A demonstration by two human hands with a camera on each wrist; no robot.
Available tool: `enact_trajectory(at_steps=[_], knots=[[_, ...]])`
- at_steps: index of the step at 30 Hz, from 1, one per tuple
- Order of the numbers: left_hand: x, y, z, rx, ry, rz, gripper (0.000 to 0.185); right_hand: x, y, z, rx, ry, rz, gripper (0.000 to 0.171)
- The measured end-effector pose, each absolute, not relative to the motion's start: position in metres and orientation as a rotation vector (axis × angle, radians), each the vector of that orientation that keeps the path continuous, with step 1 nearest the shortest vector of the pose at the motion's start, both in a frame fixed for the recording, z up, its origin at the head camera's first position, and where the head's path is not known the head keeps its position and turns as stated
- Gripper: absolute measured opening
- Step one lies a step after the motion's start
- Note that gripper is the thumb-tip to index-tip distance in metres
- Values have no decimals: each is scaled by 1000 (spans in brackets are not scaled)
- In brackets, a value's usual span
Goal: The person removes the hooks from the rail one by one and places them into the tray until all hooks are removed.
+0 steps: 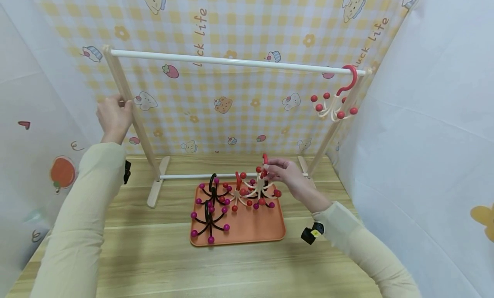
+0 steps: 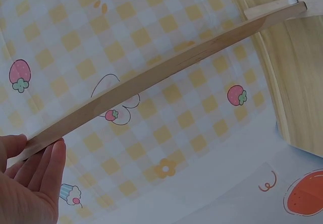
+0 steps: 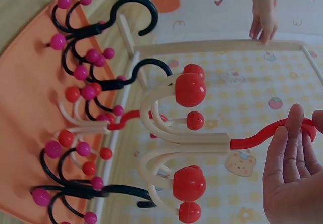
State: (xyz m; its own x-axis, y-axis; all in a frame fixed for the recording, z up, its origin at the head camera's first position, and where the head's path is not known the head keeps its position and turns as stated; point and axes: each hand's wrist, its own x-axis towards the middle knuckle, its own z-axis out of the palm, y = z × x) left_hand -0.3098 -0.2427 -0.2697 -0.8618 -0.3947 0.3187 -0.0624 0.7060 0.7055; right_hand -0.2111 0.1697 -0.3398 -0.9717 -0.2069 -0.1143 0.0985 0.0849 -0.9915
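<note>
One cream multi-hook hanger [image 3: 174,138] with red balls hangs above the orange tray [image 1: 266,231], its red hook pinched at 3 o'clock by the right hand [image 1: 287,176]. At 10 o'clock the left hand [image 1: 113,115] grips the wooden rack [image 1: 133,113]'s post, on a wood-grain table [image 1: 247,268] walled by checked cloth [image 1: 239,28].

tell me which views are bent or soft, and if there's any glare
Head view: wide-angle bend, the white rail bows; even light, no glare. Left wrist view: the wooden post curves, the left hand is cropped. Right wrist view: the cream hook is sharp, with small highlights on its red balls.
</note>
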Motion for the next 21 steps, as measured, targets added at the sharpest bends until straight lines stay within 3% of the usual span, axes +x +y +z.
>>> enact_trajectory(at_steps=[21], knots=[[-309, -242, -270, 344, -2439, -962, 37, -184, 150, -390, -127, 2040, -1880, 23]])
